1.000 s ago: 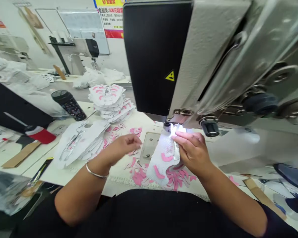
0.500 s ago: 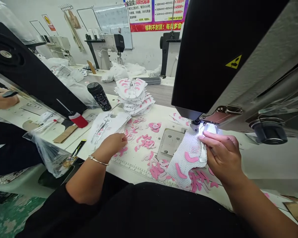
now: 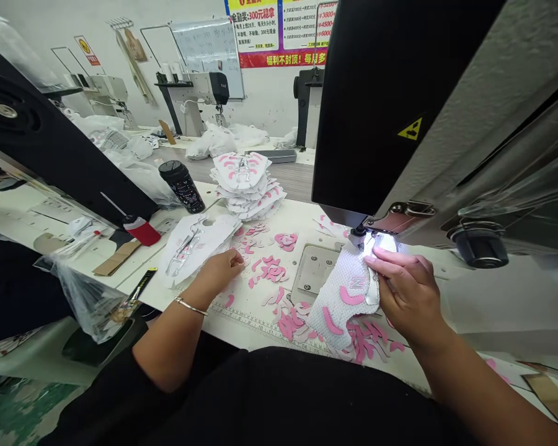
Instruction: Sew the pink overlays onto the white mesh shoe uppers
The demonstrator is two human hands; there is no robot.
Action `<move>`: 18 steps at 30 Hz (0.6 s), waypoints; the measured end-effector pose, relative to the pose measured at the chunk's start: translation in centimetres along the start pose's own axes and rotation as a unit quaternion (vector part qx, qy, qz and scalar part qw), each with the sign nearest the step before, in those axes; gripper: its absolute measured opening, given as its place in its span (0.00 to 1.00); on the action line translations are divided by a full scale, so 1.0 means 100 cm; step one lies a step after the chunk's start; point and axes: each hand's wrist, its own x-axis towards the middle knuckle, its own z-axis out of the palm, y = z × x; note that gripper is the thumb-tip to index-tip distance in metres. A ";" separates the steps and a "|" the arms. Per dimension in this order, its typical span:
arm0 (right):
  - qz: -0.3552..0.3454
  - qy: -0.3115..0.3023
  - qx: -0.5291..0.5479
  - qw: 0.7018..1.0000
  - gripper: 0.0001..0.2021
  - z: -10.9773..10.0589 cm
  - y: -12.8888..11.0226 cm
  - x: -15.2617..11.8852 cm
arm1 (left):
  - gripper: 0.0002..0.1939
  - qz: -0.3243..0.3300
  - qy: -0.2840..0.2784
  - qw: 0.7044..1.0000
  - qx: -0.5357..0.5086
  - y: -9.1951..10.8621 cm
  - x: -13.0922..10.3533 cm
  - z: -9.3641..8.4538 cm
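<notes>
White mesh-like cloth (image 3: 329,293) with pink strips (image 3: 352,295) on it, lying under the lit needle end of the sewing machine (image 3: 372,136), lower part spread above loose pink pieces. Held near the needle by the right hand (image 3: 409,288), thumb and fingers pressed together on the cloth, with no visible loosening of that hold over the last second. Changed instead: the left hand (image 3: 221,271), shifted away from the metal plate (image 3: 312,269) and now down among the loose pink pieces (image 3: 270,270), just beside the low pile (image 3: 214,232) of white pieces. Fingers curled, tips nearly together, at the pieces by the pile (over or on them, cannot tell which); cannot tell, either, whether pinching one or holding nothing. Judging by that shift, work divided between two places: steadying of the cloth at the needle left to one hand, with the other apparently busy among the pieces. Farther back, a taller stack (image 3: 242,176) of white pieces with pink strips, near a black cup (image 3: 182,186); both untouched by either hand.
</notes>
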 end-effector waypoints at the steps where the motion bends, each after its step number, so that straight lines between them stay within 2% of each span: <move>1: 0.000 0.000 0.002 1.000 0.20 0.000 0.000 0.000 | 0.10 0.006 0.009 0.999 -0.036 0.003 -0.001 -0.001; 4: 0.008 -0.019 0.017 1.000 0.18 -0.007 0.001 0.004 | 0.13 0.039 0.012 0.989 -0.140 0.022 -0.008 -0.004; 7: 0.041 -0.078 0.035 0.995 0.15 -0.018 -0.005 0.010 | 0.12 0.075 -0.017 0.967 -0.241 0.055 -0.020 -0.002; 9: 0.057 -0.088 0.046 0.993 0.13 -0.026 -0.014 0.015 | 0.12 0.095 -0.067 0.928 -0.355 0.083 -0.031 0.005; 11: 0.056 -0.074 0.059 0.994 0.10 -0.030 -0.028 0.021 | 0.11 0.126 -0.094 0.900 -0.406 0.111 -0.045 0.017; 13: 0.047 -0.099 0.101 0.989 0.09 -0.032 -0.042 0.026 | 0.10 0.167 -0.119 0.885 -0.418 0.137 -0.061 0.030; 15: 0.069 -0.147 0.162 0.973 0.08 -0.032 -0.051 0.031 | 0.10 0.211 -0.145 0.884 -0.391 0.156 -0.075 0.041; 18: 0.135 -0.150 0.217 0.955 0.07 -0.033 -0.054 0.035 | 0.08 0.271 -0.147 0.894 -0.326 0.169 -0.088 0.053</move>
